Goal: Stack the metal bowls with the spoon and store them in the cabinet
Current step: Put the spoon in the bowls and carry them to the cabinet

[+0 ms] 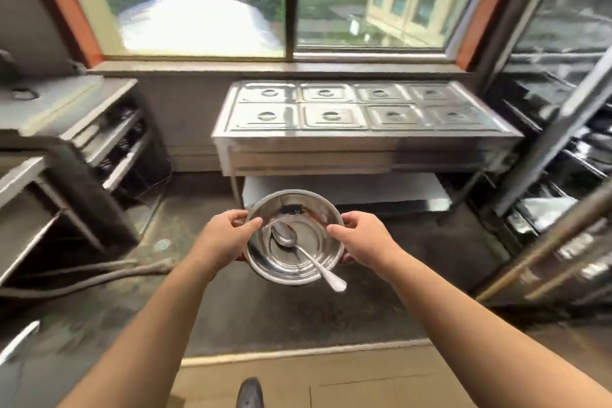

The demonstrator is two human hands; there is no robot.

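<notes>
A commercial kitchen: a steel counter of lidded food pans under a window, dark glass-fronted cabinet shelves to the right. At chest height over the floor, the left hand and right hand grip opposite rims of the metal bowls, spoon resting inside. Stacking looks finished; next comes carrying it level to the cabinet, likely rightward.

Open floor lies beneath and around both hands, which hold the bowl in mid-air. At twelve o'clock the steel bench blocks the way; a stove unit crowds nine o'clock, and racks close off three o'clock.
</notes>
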